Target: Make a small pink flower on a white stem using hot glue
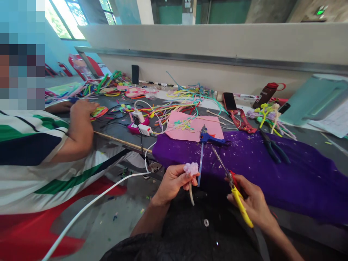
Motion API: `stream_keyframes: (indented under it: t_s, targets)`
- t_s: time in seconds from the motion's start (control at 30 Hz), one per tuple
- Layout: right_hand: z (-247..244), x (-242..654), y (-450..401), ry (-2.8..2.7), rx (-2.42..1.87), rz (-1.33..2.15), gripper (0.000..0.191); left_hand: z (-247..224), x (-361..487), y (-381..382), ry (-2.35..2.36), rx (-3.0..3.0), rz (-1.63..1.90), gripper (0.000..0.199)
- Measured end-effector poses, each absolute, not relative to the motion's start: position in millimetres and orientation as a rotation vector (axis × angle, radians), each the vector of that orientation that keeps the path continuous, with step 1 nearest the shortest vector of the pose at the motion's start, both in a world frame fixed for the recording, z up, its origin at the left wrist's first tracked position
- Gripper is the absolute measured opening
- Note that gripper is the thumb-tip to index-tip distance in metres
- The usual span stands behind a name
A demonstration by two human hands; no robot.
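My left hand (pixel 173 182) pinches a small pale lilac fuzzy flower (pixel 191 168), whose whitish stem hangs down below the fingers. In my right hand (pixel 251 199) are scissors (pixel 234 188) with red and yellow handles, their blades pointing up and left over the purple cloth. The blades look closed and touch nothing. Beyond my hands, a blue glue gun (pixel 210 138) lies at the front edge of a pink sheet (pixel 176 127), with a pale blue stick hanging from it. Small scraps dot the purple cloth (pixel 239 163).
Dark pliers (pixel 274 146) and a bundle of fuzzy stems (pixel 268 116) lie at the right, near a red-capped bottle (pixel 268 95). A power strip (pixel 140 127) with cords is left of the sheet. A person's arm (pixel 80 127) rests at the table's left. A white cable (pixel 95 203) crosses low.
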State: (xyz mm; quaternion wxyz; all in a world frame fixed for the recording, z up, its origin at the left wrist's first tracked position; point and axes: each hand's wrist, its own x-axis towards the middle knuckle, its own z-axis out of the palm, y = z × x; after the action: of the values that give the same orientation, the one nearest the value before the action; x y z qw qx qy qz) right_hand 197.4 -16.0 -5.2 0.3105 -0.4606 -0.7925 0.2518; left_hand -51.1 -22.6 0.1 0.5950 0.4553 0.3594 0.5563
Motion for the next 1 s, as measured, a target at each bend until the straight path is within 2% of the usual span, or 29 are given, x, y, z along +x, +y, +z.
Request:
stream_keyframes:
  t_s: [0.27,0.53,0.77,0.87,1.0]
  targets:
    - [-7.5,189.0,-17.1,-2.261,-1.221,0.584,0.028,3.8,-50.2,-25.0,0.895,1.122,1.284,0.032]
    - [14.2,195.2,-9.5,-2.214,-1.285,0.412,0.041,-1.2,-56.9,-22.3,0.964,1.107,1.343,0.025]
    - [24.5,258.6,37.4,-2.075,-1.844,0.006,0.036,-1.0,-64.4,-14.9,1.003,0.89,1.406,0.028]
    - [22.9,278.7,62.5,-2.075,-2.104,-0.118,0.042,6.4,-62.8,-12.7,1.019,0.842,1.411,0.027]
    - [26.0,284.3,93.5,-2.111,-2.217,-0.141,0.04,21.3,-58.4,-6.7,1.021,0.846,1.415,0.026]
